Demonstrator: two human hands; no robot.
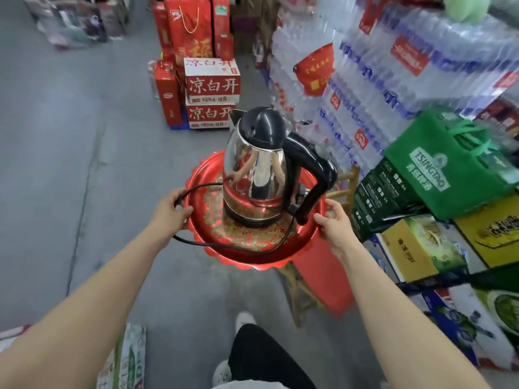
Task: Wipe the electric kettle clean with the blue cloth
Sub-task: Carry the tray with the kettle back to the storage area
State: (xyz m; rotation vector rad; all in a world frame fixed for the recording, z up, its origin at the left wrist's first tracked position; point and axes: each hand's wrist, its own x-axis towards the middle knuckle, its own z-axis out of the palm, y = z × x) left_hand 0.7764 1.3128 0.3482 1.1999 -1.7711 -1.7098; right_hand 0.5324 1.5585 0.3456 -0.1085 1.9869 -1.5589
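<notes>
Grey concrete floor (pixel 70 164) of a shop aisle fills the view, with stock stacked along the right and at the far end. Nearest the camera, two bare forearms reach forward. The left hand (pixel 171 210) is closed on the left rim of a round red tray (pixel 252 256), thumb on top, and its fingers also pin a loop of the black power cord (pixel 224 245). The right hand (pixel 332 226) grips the opposite rim in the same way. Holding both sides likely keeps the tray level so its load does not slide.

On the tray stands the electric kettle (pixel 258 164), upright on its base, with a shiny steel body, black lid and black handle turned toward the right hand. Its cord is coiled loosely around it inside the tray. No blue cloth is visible, so wiping seems not yet begun.

Under the tray sits what looks like a wooden stool (pixel 297 287), partly hidden.

To the right, a green bag (pixel 449 169) reads "TSINGTAO". Beyond it rise shrink-wrapped packs of bottled water (pixel 379 88). Farther ahead, red and white cartons (pixel 212 85) read "凉白开", with tall red gift boxes (pixel 191 23) behind; their smaller print is too blurred to read.
</notes>
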